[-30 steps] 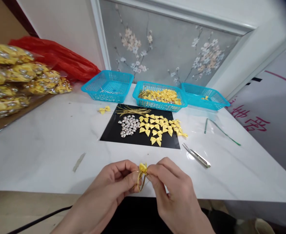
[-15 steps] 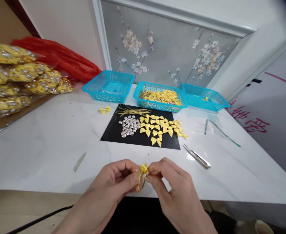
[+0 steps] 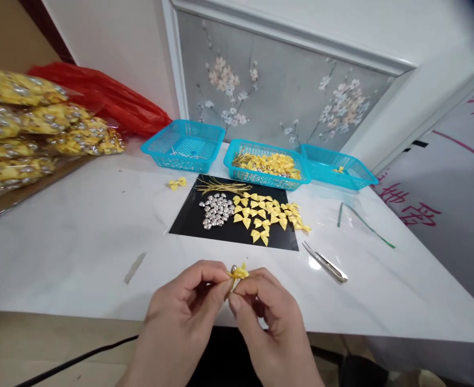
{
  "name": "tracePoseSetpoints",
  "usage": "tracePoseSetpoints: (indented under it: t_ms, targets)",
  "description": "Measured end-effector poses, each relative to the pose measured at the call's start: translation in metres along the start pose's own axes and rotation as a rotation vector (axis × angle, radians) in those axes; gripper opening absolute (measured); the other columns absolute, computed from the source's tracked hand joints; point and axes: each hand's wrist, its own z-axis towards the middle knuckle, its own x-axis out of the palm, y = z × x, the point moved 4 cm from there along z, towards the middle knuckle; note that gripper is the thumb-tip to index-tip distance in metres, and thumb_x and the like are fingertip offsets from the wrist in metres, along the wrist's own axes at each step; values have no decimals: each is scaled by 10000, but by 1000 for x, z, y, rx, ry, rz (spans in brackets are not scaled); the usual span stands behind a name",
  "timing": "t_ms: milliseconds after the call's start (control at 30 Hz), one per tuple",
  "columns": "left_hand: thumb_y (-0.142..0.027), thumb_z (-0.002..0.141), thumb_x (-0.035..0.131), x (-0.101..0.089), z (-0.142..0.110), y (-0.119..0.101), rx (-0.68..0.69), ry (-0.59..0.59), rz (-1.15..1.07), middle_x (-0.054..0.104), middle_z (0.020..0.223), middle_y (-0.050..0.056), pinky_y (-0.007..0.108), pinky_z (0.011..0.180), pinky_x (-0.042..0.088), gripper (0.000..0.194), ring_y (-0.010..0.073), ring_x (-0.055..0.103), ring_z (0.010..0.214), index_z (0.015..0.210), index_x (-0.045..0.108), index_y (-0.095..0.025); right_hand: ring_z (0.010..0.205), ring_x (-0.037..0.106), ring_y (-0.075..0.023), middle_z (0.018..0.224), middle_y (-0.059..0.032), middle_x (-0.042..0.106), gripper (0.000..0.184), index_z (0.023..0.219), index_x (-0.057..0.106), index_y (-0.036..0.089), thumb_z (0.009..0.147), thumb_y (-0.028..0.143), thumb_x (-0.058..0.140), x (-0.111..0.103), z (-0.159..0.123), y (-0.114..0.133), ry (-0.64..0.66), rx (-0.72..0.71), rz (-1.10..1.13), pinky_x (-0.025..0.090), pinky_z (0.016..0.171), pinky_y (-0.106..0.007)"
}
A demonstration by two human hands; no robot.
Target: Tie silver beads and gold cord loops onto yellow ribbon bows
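Close to the table's front edge, my left hand (image 3: 190,301) and my right hand (image 3: 267,312) meet, thumbs and fingers pinched together around one small piece. It is a yellow ribbon bow (image 3: 240,272) with a silver bead (image 3: 233,268) against it and gold cord running down between the fingertips. How the cord is joined is hidden by my fingers. Beyond the hands lies a black mat (image 3: 188,217) bearing a cluster of silver heart-shaped beads (image 3: 216,210), gold cords (image 3: 223,186) and many loose yellow bows (image 3: 261,212).
Three blue baskets stand along the wall: left (image 3: 184,161), middle (image 3: 269,183) full of bow pieces, right (image 3: 353,183). Small scissors (image 3: 324,262) and a green strip (image 3: 368,228) lie at right. Bagged bows (image 3: 22,115) are piled left; one bow (image 3: 177,184) lies beside the mat.
My right hand has closed in beside my left. The bow has turned, so the silver bead now shows, and the cord loop that hung below is tucked among the fingers.
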Motion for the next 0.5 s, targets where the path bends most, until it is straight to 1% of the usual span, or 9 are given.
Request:
tracePoseSetpoints:
  t_ms: [67,133,167,233,267,300,367,433,500]
  targets:
    - [-193,727,774,-3,-1,0,49,-37,25,743,773,11,270,687,509,109,231,675,723,657,729,-263,527,451,-88,674,13,550,245,833,590,186,973,386,575,3,-1,-6,64,200,201,347,449,-195]
    - [-146,729,770,-6,-2,0,100,-72,60,755,813,7,268,702,492,147,227,671,740,667,737,-275,419,383,-60,560,68,496,296,863,518,201,978,468,576,7,-2,-11,180,404,450,292,401,-170]
    - [-126,725,770,-7,-2,1,123,-89,73,759,827,4,267,712,487,167,228,672,754,673,741,-281,379,359,-50,532,84,485,314,865,492,210,974,488,584,9,-2,-12,237,480,557,271,380,-162]
    - [-92,707,776,-9,-3,3,169,-125,96,764,845,-1,263,745,484,203,233,676,787,683,750,-292,348,331,-34,536,88,496,348,833,470,213,954,503,619,11,-1,-11,308,553,687,246,361,-156]
    - [-79,696,780,-10,-4,3,193,-142,110,766,856,-4,259,769,483,219,235,678,808,689,755,-297,350,307,-27,536,92,484,362,816,472,209,945,505,636,11,-1,-10,327,567,703,236,365,-157]
    - [-70,688,783,-11,-5,4,220,-156,124,769,868,-6,254,794,481,232,235,680,828,696,760,-301,362,287,-24,526,95,465,371,806,481,203,941,509,642,11,0,-8,334,564,682,230,379,-161]
    - [-64,689,779,-10,-7,4,273,-170,143,770,886,-13,242,837,477,250,230,681,849,715,771,-312,404,302,-37,535,80,464,380,794,515,189,949,520,619,11,-1,-3,300,492,549,250,417,-175]
    - [-68,700,770,-9,-8,3,288,-162,138,768,883,-15,239,849,477,248,226,682,850,715,772,-316,459,391,-67,597,37,528,337,803,573,186,975,476,576,10,-3,3,203,340,288,304,449,-196]
    - [-89,705,770,-9,-6,3,253,-144,117,764,870,-7,249,826,486,217,229,682,838,692,761,-305,524,485,-106,655,8,584,231,821,630,206,984,350,552,10,-8,10,101,130,-29,364,477,-214]
